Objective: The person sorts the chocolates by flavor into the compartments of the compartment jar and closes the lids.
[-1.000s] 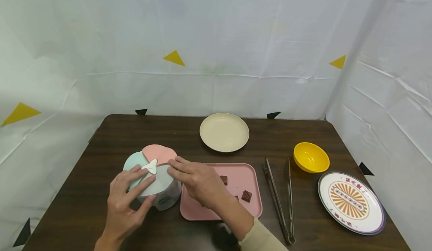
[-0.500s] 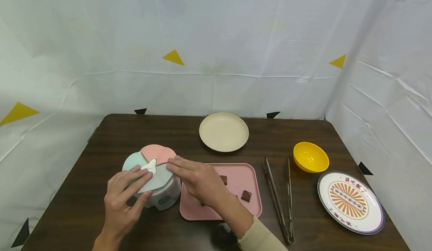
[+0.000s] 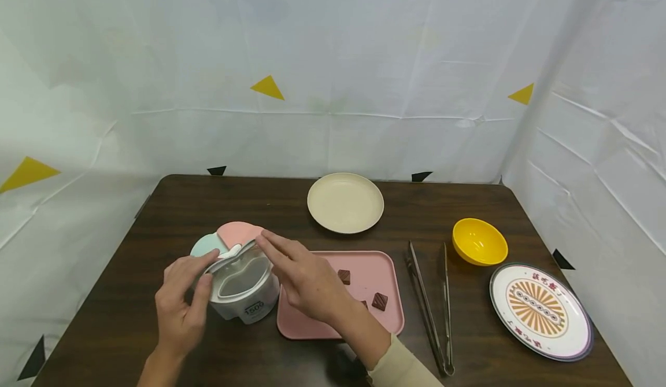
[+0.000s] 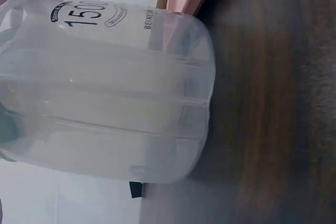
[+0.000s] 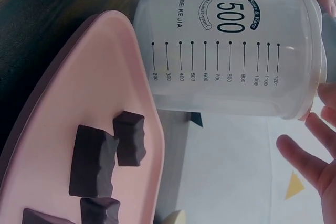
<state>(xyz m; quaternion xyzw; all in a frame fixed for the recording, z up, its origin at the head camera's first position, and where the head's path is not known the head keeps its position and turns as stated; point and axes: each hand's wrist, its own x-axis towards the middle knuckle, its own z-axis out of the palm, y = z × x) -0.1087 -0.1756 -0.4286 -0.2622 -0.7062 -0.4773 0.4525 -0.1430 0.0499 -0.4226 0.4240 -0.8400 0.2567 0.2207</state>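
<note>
A clear plastic storage canister [image 3: 244, 303] marked 1500 stands upright on the table, its lid made of pink [image 3: 239, 233] and mint [image 3: 207, 244] sections. The near grey-white lid flap [image 3: 232, 257] is tilted up, baring the compartment beneath. My left hand [image 3: 179, 303] pinches this flap's left edge between thumb and fingers. With fingers extended, my right hand [image 3: 309, 280] touches the flap's raised right end. The right wrist view shows the canister's measuring scale [image 5: 218, 59]. Beside it, dark chocolate pieces [image 5: 93, 161] lie on a pink tray [image 5: 113, 40], partly covered by my right forearm in the head view.
A cream plate [image 3: 346, 203] is at the back. To the right lie long metal tongs [image 3: 425, 303], with a yellow bowl [image 3: 480, 242] and a patterned white plate [image 3: 541, 312] beyond. White sheeting [image 3: 333, 57] stands behind the wooden table [image 3: 416, 207].
The near lid flap lay flat before and is now tilted up. My left thumb and fingers have moved to its edge; my right fingertips rose slightly with it.
</note>
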